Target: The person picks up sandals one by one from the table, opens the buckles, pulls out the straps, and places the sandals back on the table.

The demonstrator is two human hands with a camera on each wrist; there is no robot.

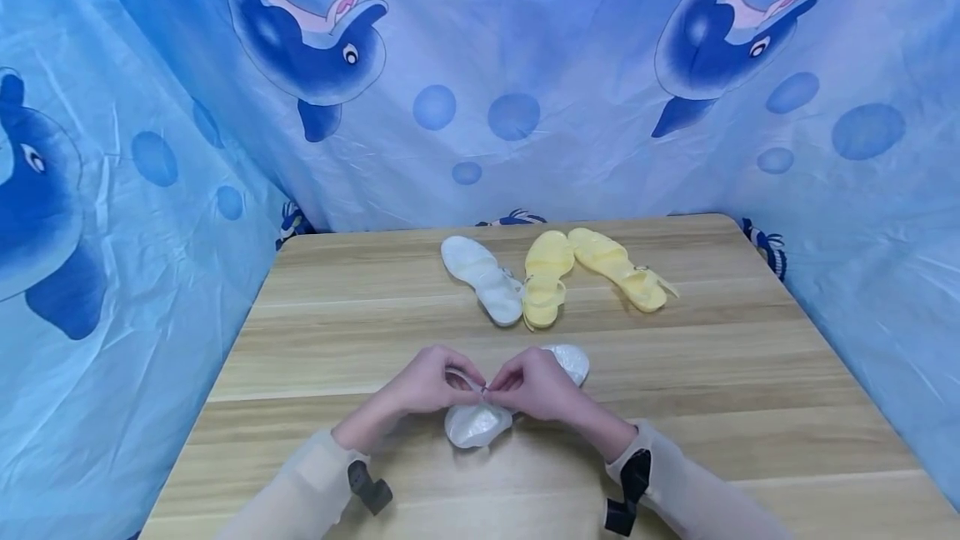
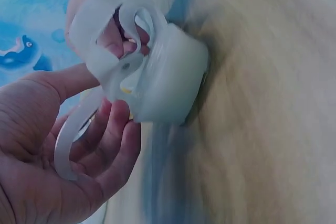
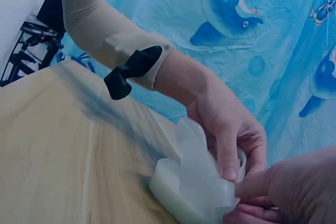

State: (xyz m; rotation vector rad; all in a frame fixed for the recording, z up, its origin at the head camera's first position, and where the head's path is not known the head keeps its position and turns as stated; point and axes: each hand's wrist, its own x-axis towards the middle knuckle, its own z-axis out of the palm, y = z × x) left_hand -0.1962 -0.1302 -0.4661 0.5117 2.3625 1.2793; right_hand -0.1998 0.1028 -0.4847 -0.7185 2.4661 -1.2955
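Note:
A translucent white jelly sandal [image 1: 477, 425] lies on the wooden table between both hands, one end toward the person, the other [image 1: 570, 363] showing beyond the right hand. With thumb and fingers, my left hand [image 1: 435, 380] pinches the sandal's strap. A loose strap end [image 2: 64, 150] curves across the left palm in the left wrist view. My right hand [image 1: 538, 386] pinches the strap from the other side, its fingertips meeting the left ones. In the right wrist view the sandal's pale sole and raised strap part [image 3: 197, 174] stand beside the fingers. The sandal's middle is hidden by the right hand.
Farther back on the table [image 1: 337, 340] lie another white sandal [image 1: 480, 277] and two yellow sandals, one upright in view [image 1: 547, 273] and one slanted [image 1: 618, 269]. A blue dolphin-print curtain [image 1: 480, 57] hangs behind and at the sides.

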